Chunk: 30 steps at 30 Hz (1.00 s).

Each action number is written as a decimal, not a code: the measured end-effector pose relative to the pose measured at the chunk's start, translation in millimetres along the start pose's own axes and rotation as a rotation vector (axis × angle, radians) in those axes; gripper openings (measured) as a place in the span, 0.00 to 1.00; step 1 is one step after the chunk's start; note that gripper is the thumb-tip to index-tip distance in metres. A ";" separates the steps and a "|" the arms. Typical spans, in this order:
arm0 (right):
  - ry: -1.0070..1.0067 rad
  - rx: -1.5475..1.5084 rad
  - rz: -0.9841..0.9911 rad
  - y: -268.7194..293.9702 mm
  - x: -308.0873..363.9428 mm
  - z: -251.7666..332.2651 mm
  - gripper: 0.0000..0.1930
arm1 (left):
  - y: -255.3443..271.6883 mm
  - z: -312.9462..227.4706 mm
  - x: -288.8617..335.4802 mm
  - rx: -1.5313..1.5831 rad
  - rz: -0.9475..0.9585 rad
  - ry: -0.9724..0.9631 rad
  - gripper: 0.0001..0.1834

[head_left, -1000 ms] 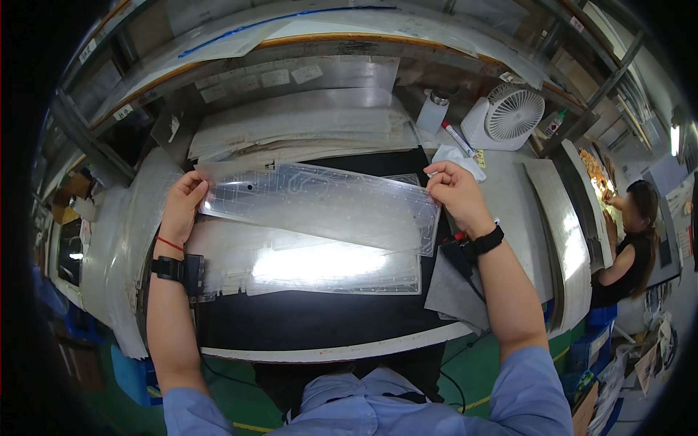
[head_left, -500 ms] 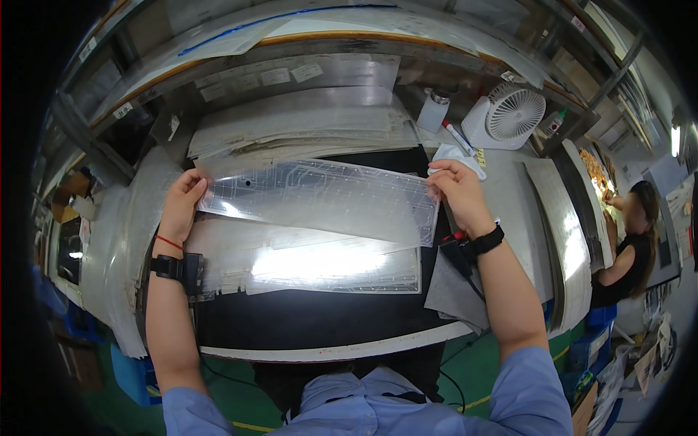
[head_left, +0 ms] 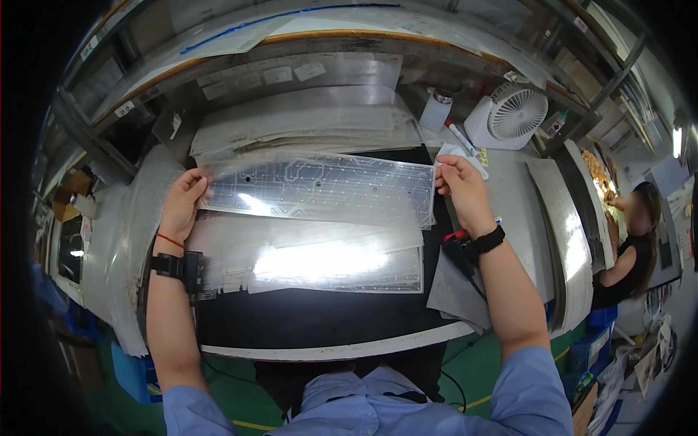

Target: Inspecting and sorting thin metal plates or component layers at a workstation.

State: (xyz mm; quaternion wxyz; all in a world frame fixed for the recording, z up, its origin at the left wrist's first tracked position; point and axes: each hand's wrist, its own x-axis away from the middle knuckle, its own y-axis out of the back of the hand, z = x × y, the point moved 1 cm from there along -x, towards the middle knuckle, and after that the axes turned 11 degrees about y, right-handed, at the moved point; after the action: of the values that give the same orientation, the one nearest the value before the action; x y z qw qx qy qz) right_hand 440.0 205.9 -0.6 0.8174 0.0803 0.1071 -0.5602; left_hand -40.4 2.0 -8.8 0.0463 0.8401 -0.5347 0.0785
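Note:
A clear flexible sheet printed with pale circuit-like lines (head_left: 342, 187) is stretched crosswise in front of me, above the table. My left hand (head_left: 183, 200) pinches its left end between thumb and fingers. At the opposite end, my right hand (head_left: 463, 190) has its bent fingertips at the sheet's upper right edge, seemingly pinching it. Below lies a stack of similar clear sheets (head_left: 327, 251), with strong glare on top. Farther back is another pile of flat, greyish sheets (head_left: 305, 120).
A black mat (head_left: 305, 320) covers the table's middle. A white fan (head_left: 509, 115), bottle (head_left: 436, 109), marker (head_left: 462, 136) and cloth (head_left: 480, 166) stand or lie at back right. Grey cloth (head_left: 458, 298) lies near my right forearm. A shelf (head_left: 291, 38) spans above. A co-worker (head_left: 632, 240) is at right.
The sheet's right end has risen and flattened, so its printed lines show more clearly. My right hand has shifted slightly; my left hand stays put.

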 end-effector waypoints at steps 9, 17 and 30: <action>-0.029 0.022 0.047 -8.4 2.7 0.9 0.08 | -19.2 -8.5 9.0 0.005 0.036 0.024 0.05; -0.016 -0.057 -0.005 -2.2 0.0 -0.2 0.10 | -14.0 -3.7 5.4 -0.009 0.058 -0.002 0.05; 0.077 0.062 0.122 -0.2 0.6 1.6 0.14 | -14.3 -4.3 6.7 -0.014 0.056 0.015 0.05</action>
State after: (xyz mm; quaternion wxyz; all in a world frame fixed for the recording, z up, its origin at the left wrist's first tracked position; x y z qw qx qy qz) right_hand 440.2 204.9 0.7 0.8425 0.1334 0.1162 -0.5088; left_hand -25.0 2.8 -3.3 0.0539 0.8240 -0.5580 0.0822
